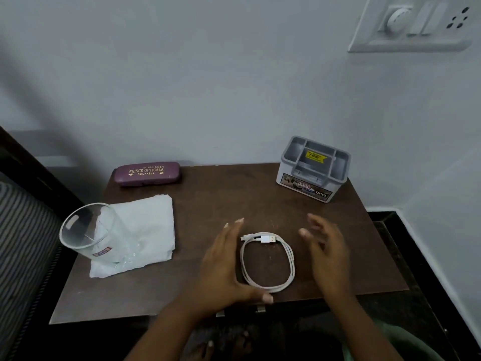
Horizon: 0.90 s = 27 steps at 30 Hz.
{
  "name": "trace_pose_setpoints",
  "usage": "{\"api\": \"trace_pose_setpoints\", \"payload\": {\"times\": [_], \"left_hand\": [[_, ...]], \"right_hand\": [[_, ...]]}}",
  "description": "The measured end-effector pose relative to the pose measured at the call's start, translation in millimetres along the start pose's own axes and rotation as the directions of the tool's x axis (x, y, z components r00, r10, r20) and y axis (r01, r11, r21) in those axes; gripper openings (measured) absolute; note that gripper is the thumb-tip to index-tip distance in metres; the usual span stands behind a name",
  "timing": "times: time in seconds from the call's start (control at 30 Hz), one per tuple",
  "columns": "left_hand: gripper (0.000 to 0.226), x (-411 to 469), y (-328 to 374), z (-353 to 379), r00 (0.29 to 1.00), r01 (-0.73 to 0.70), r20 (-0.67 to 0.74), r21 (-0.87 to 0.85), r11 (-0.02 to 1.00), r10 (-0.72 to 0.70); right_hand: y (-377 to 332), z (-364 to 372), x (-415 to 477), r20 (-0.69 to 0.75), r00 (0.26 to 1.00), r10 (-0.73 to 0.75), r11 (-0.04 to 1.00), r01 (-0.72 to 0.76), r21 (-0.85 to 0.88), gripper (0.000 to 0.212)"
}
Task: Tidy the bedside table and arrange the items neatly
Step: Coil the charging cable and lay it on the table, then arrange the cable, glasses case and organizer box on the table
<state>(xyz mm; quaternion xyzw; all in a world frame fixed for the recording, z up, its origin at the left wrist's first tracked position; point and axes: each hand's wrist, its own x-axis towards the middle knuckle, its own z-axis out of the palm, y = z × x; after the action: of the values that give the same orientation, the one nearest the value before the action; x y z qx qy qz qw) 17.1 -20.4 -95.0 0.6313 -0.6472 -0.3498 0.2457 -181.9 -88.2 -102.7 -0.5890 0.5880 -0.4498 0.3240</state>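
- The cable [267, 261] lies coiled in a neat loop near the table's [234, 194] front edge, at about 6 o'clock from the table's middle, its two plugs together at the top of the loop.
- The left hand [221, 264] is spread, fingers straight, its palm at the coil's 9 o'clock side; the thumb touches or just overlaps the coil at the bottom.
- The right hand [325, 246] is spread too, at the coil's 3 o'clock, just beside it and apparently apart from it; it grips nothing.
- Judged from this, the coiling looks done, and the hands are either shaping the loop or about to move it.
- The case [147, 173] sits closed at 11 o'clock, along the back edge by the wall.
- The glass [91, 233] stands on the folded cloth [145, 230] at 9 o'clock; it looks empty.
- The organiser [313, 169] stands at 1 o'clock, its compartments empty as far as can be seen.
- What may be left: placing the coil, perhaps in or beside the organiser, and squaring the cloth and glass.
- Nothing lies between the coil and the organiser; the glass is well apart from both hands.
- A switch plate [411, 24] hangs on the wall above.
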Motion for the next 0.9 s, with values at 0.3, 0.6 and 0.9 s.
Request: {"api": "trace_pose_setpoints", "payload": {"times": [0.3, 0.6, 0.9], "left_hand": [[0.141, 5, 4, 19, 0.998, -0.061, 0.049, 0.311, 0.948, 0.048], [0.136, 13, -5, 19, 0.997, -0.070, 0.042, 0.251, 0.966, 0.061], [0.133, 16, -2, 19, 0.996, -0.087, 0.040, 0.201, 0.976, 0.081]], "right_hand": [[-3, -27, 87, -0.017, 0.996, -0.090, 0.984, 0.086, -0.155, 0.105], [0, -23, 131, 0.133, 0.963, -0.235, 0.881, 0.269, -0.390, 0.035], [-12, -9, 131, 0.310, 0.906, -0.289, 0.861, 0.387, -0.330, 0.023]]}}
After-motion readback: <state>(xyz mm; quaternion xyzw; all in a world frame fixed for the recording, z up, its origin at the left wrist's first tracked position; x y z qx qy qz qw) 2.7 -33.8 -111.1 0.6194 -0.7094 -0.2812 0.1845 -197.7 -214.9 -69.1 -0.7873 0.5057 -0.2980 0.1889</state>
